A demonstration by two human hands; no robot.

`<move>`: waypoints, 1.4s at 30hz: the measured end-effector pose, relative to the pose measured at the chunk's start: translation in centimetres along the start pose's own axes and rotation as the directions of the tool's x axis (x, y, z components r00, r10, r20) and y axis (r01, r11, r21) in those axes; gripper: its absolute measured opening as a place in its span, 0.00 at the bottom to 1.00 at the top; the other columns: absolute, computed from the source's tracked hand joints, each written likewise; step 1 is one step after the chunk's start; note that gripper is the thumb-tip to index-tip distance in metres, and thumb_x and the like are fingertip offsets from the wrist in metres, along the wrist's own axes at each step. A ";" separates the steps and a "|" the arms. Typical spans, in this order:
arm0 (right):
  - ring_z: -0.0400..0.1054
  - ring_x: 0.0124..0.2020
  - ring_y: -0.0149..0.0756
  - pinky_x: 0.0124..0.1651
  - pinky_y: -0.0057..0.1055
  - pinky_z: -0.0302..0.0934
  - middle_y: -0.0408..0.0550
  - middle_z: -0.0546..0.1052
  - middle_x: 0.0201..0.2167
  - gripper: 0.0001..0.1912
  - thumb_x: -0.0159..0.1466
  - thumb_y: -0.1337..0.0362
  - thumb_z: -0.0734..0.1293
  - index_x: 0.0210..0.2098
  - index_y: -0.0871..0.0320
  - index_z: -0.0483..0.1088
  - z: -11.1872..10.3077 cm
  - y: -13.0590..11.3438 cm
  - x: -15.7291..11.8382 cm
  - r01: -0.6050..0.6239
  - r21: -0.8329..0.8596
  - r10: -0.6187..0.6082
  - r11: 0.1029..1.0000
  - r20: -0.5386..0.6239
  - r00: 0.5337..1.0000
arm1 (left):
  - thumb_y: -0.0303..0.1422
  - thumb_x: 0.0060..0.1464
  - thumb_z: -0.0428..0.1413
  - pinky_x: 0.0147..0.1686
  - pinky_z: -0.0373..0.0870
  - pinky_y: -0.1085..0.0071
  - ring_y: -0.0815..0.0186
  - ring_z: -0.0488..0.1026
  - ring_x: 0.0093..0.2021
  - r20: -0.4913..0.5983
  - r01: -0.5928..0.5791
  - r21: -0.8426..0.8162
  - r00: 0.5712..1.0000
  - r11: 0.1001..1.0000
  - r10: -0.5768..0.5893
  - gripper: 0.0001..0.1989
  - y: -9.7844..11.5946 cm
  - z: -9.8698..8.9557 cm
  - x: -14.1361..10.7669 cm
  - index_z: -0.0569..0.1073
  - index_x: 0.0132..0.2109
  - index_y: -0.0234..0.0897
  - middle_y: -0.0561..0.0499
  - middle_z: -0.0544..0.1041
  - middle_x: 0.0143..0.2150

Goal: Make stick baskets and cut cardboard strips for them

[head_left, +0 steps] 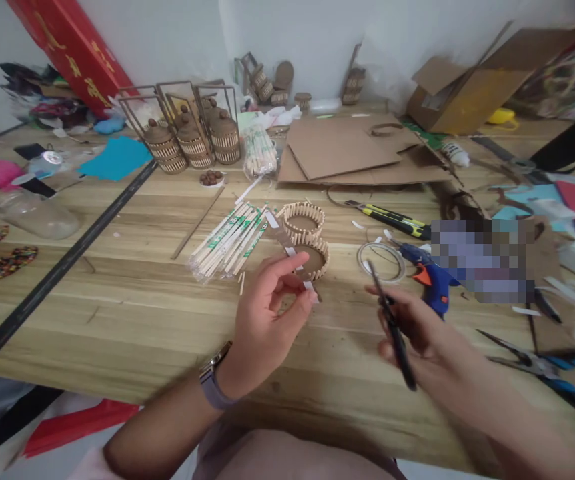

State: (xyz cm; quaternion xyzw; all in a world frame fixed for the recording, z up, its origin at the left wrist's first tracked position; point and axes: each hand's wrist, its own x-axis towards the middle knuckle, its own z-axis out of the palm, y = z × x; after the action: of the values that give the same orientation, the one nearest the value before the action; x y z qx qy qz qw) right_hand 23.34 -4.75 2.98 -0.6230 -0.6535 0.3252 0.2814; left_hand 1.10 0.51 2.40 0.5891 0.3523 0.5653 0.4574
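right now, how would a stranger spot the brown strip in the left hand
On the wooden table, find two round stick-walled trays near the centre. The left hand, wearing a watch, pinches the brown strip in front of them. White patches set it apart from the plain strip lying farther left.

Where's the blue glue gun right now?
Head view, right of centre: the blue glue gun lies on the table just beyond the right hand, below the utility knife in frame.

Soft, diffuse light, with outer edges stretched and blurred.
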 end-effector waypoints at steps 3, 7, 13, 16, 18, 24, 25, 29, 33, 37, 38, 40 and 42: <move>0.69 0.33 0.40 0.37 0.37 0.67 0.46 0.74 0.34 0.31 0.53 0.40 0.70 0.47 0.54 0.66 1.8 -2.2 1.5 0.091 0.009 -0.091 0.996 -0.025 0.996 | 0.25 0.56 0.60 0.38 0.76 0.76 0.72 0.74 0.38 -0.009 0.018 0.024 1.000 1.000 -0.018 0.19 -0.1 -0.3 0.1 0.74 0.54 0.43 0.49 0.74 0.49; 0.66 0.28 0.36 0.30 0.32 0.63 0.44 0.71 0.29 0.34 0.53 0.32 0.67 0.42 0.55 0.66 3.6 -2.9 2.9 0.197 0.041 -0.196 0.979 -0.032 0.980 | 0.27 0.55 0.62 0.37 0.76 0.76 0.71 0.74 0.38 -0.039 0.082 -0.016 0.996 0.997 -0.082 0.18 -0.3 -0.6 0.4 0.75 0.53 0.41 0.48 0.75 0.50; 0.63 0.27 0.35 0.28 0.30 0.59 0.42 0.70 0.28 0.31 0.57 0.35 0.66 0.45 0.54 0.66 5.9 -0.8 2.7 0.227 0.096 -0.227 0.969 -0.020 0.974 | 0.29 0.56 0.63 0.39 0.76 0.75 0.71 0.74 0.38 -0.058 0.057 -0.014 0.997 0.998 -0.058 0.18 -0.6 -0.5 0.4 0.75 0.54 0.41 0.46 0.74 0.52; 0.64 0.28 0.36 0.29 0.30 0.59 0.43 0.71 0.30 0.28 0.59 0.37 0.65 0.46 0.53 0.66 6.3 -0.2 2.2 0.224 0.107 -0.224 0.969 -0.016 0.975 | 0.29 0.58 0.61 0.40 0.77 0.75 0.71 0.74 0.38 -0.048 -0.010 0.042 0.999 0.999 0.012 0.19 -0.6 -0.4 0.1 0.74 0.56 0.43 0.46 0.72 0.54; 0.64 0.28 0.36 0.29 0.30 0.59 0.44 0.71 0.30 0.28 0.60 0.38 0.65 0.47 0.53 0.66 6.2 -0.3 2.0 0.227 0.115 -0.227 0.967 -0.013 0.974 | 0.29 0.59 0.61 0.41 0.77 0.74 0.71 0.74 0.39 -0.034 -0.032 0.066 0.999 0.997 0.034 0.19 -0.6 -0.4 -0.1 0.73 0.57 0.44 0.46 0.72 0.55; 0.62 0.25 0.34 0.27 0.29 0.58 0.41 0.69 0.26 0.27 0.60 0.37 0.64 0.43 0.54 0.67 5.8 -1.0 1.9 0.239 0.092 -0.241 0.967 0.009 0.970 | 0.28 0.59 0.60 0.41 0.78 0.75 0.71 0.75 0.39 -0.021 -0.042 0.067 0.999 0.997 0.044 0.20 -0.7 -0.1 -0.4 0.73 0.58 0.44 0.46 0.72 0.56; 0.62 0.26 0.35 0.27 0.29 0.58 0.42 0.69 0.26 0.28 0.61 0.36 0.63 0.43 0.54 0.67 5.7 -1.1 1.9 0.246 0.089 -0.248 0.965 0.011 0.969 | 0.28 0.59 0.61 0.41 0.78 0.75 0.71 0.75 0.40 -0.021 -0.035 0.066 0.999 0.997 0.036 0.20 -0.7 -0.1 -0.4 0.73 0.58 0.44 0.46 0.72 0.56; 0.64 0.25 0.35 0.27 0.29 0.58 0.42 0.71 0.25 0.29 0.61 0.35 0.61 0.42 0.55 0.68 5.5 -1.4 2.0 0.260 0.060 -0.261 0.964 0.009 0.965 | 0.29 0.59 0.60 0.41 0.78 0.74 0.70 0.75 0.39 -0.017 -0.021 0.087 1.000 0.996 0.023 0.20 -0.7 0.0 -0.5 0.73 0.58 0.43 0.46 0.72 0.54; 0.65 0.24 0.35 0.27 0.29 0.59 0.42 0.71 0.23 0.31 0.60 0.33 0.60 0.39 0.55 0.69 5.3 -1.9 2.1 0.268 0.036 -0.268 0.963 -0.014 0.963 | 0.28 0.59 0.60 0.40 0.78 0.75 0.71 0.75 0.39 -0.016 -0.025 0.095 1.000 0.995 0.027 0.20 -0.7 0.1 -0.6 0.72 0.58 0.44 0.47 0.72 0.53; 0.63 0.22 0.34 0.25 0.29 0.58 0.41 0.69 0.21 0.31 0.60 0.32 0.60 0.36 0.55 0.68 5.4 -2.1 2.1 0.268 0.046 -0.266 0.962 -0.037 0.963 | 0.28 0.59 0.60 0.40 0.78 0.75 0.71 0.74 0.39 -0.018 -0.015 0.107 1.000 0.994 0.017 0.20 -0.6 0.1 -0.6 0.72 0.58 0.43 0.46 0.72 0.53; 0.64 0.22 0.34 0.25 0.29 0.58 0.41 0.69 0.21 0.31 0.60 0.32 0.59 0.36 0.55 0.68 5.4 -2.1 2.1 0.271 0.039 -0.270 0.962 -0.044 0.962 | 0.29 0.59 0.60 0.39 0.78 0.75 0.71 0.74 0.39 -0.017 -0.017 0.108 1.000 0.994 0.019 0.20 -0.6 0.2 -0.7 0.73 0.58 0.43 0.46 0.72 0.52; 0.65 0.22 0.34 0.25 0.29 0.60 0.43 0.71 0.21 0.32 0.59 0.31 0.58 0.35 0.55 0.69 5.5 -2.1 2.1 0.277 0.011 -0.276 0.961 -0.058 0.959 | 0.28 0.59 0.60 0.40 0.78 0.75 0.71 0.74 0.39 -0.016 -0.014 0.107 1.000 0.994 0.016 0.20 -0.6 0.2 -0.7 0.72 0.58 0.42 0.46 0.73 0.52; 0.66 0.22 0.34 0.25 0.28 0.60 0.43 0.72 0.21 0.33 0.59 0.30 0.58 0.35 0.55 0.69 5.5 -2.1 2.1 0.282 -0.015 -0.283 0.959 -0.080 0.956 | 0.28 0.59 0.60 0.40 0.77 0.76 0.71 0.75 0.39 -0.019 -0.008 0.101 1.000 0.995 0.010 0.20 -0.5 0.2 -0.7 0.73 0.58 0.43 0.46 0.73 0.52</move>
State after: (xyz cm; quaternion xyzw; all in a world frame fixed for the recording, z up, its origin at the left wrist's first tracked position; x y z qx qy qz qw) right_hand 17.65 -3.06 1.08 -0.5364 -0.7242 0.2550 0.3503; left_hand 1.22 -0.03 1.64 0.6074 0.3823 0.5546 0.4211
